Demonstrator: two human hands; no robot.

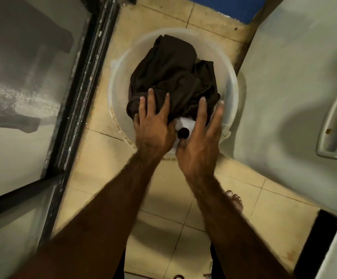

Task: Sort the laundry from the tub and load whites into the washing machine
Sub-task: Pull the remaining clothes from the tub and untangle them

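Tiled floor [107,154]; tub [232,85] of dark laundry [173,77]. Left hand [153,125], right hand [199,141]: both hands spread wide, fingers flat on cloth.

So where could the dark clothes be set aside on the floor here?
Bare beige floor tiles lie between the round translucent plastic tub and the black door frame, and beside the bare foot. Crowded: the tub sits right beside the grey appliance, and the dark brown garment fills it beneath the left hand and right hand.
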